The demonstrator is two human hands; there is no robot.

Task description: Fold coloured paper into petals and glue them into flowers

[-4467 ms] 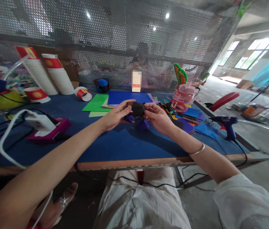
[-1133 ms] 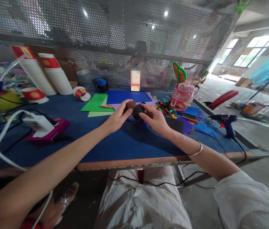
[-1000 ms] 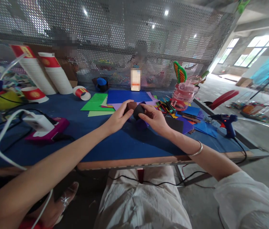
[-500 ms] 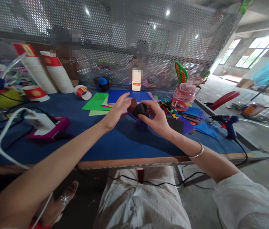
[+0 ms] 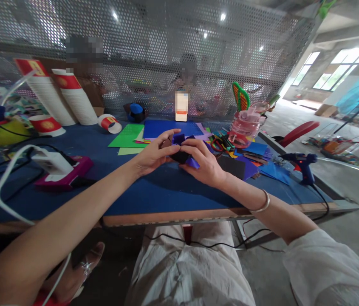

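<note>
Purple paper pieces on a dark craft piece (image 5: 182, 156) sit mid-frame, pinched by our left hand (image 5: 152, 154) and right hand (image 5: 203, 163). We curl our fingers closed around it, steadying it above the blue table (image 5: 154, 193).

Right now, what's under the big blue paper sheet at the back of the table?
Under the big blue paper sheet, edges of purple and pale green sheets poke out. Whatever lies beneath its middle is covered.

Bare forearms; thin silver bangle (image 5: 260, 207) at right of centre, loose white sleeve (image 5: 329, 272) lower right, pale creased trousers (image 5: 192, 272) bottom centre.
</note>
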